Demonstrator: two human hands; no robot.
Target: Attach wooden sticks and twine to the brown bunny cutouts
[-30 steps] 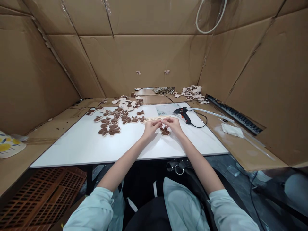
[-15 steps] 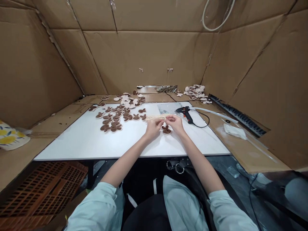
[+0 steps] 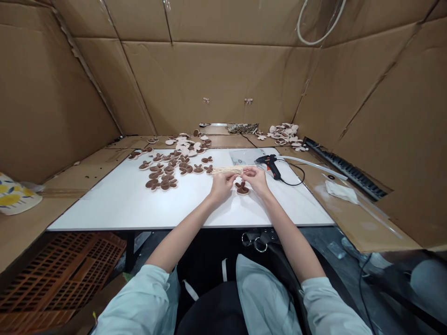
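Observation:
A bundle of thin pale sticks (image 3: 223,170) lies across the white board (image 3: 111,209), its right end at my fingers. My left hand (image 3: 222,184) has its fingers closed on the bundle from the near side. Fingers pinched, my right hand (image 3: 255,179) is at the bundle's right end; I cannot make out how much it grips. Just below and between the hands rests a brown rabbit-head-shaped piece (image 3: 242,188) with a pale edge. To the right lies a black glue gun (image 3: 268,163) with orange parts.
Several brown rabbit-shaped pieces (image 3: 167,170) are spread left of my hands. Another pile (image 3: 284,132) sits at the back right. A clear plastic bag (image 3: 240,157) lies behind my hands. The glue gun's cable (image 3: 303,174) loops rightward. Cardboard walls (image 3: 223,70) enclose the table.
The hands stay in nearly the same place, with small finger movements at the sticks' right end. The whole view has shifted slightly.

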